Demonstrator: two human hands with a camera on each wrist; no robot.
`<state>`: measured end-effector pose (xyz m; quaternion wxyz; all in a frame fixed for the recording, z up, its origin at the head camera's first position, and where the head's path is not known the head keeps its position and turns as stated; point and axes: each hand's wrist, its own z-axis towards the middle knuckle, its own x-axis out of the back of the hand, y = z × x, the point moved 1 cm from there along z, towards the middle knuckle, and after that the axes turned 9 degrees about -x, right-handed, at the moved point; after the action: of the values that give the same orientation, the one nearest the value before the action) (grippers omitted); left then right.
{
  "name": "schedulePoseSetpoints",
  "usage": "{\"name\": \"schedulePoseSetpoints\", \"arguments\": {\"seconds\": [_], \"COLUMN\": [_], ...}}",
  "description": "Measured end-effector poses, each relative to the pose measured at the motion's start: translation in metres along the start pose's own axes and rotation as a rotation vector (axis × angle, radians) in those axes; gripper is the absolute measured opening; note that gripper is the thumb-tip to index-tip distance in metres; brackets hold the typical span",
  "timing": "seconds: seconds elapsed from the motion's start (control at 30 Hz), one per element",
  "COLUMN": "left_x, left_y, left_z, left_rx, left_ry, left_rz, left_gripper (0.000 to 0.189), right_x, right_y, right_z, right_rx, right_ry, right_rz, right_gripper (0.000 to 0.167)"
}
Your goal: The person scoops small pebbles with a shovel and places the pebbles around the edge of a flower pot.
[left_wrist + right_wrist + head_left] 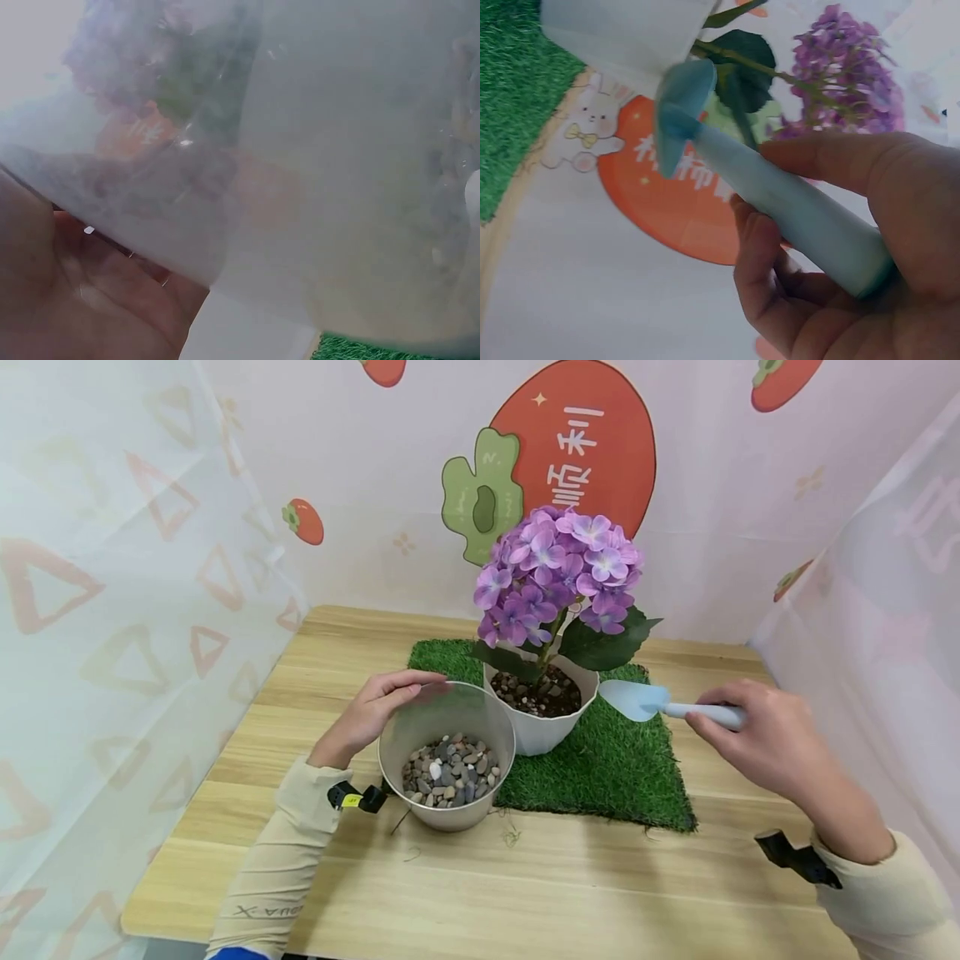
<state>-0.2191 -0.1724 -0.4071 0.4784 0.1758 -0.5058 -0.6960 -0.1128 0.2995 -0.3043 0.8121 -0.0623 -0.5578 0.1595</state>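
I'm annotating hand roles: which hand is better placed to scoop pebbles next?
Likely the right hand: it grips the light-blue trowel by its handle. The left hand holds the pebble bucket at its rim, so seems better placed to steady it.

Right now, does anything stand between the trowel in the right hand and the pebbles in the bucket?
Yes: in the head view, the white flowerpot stands between the blue trowel and the bucket, whose right wall also shields the pebbles; its top is open.
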Motion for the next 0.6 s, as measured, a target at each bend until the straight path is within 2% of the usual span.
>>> {"name": "schedulePoseSetpoints", "arguments": {"seconds": [0.33, 0.6], "left_x": [0.002, 0.001], "left_y": [-0.001, -0.009], "left_z": [-0.001, 0.001], "left_rx": [0.028, 0.038], "left_ry": [0.012, 0.018], "left_rz": [-0.072, -0.099], "left_gripper": [0.042, 0.043], "right_x": [0.025, 0.038], "right_y": [-0.020, -0.048], "right_z": [-0.005, 0.001], "right_rx": [0.031, 0.157], "right_ry": [-0.060, -0.057], "right_rz": [-0.010, -0.011], "right_gripper": [0.014, 0.021]}}
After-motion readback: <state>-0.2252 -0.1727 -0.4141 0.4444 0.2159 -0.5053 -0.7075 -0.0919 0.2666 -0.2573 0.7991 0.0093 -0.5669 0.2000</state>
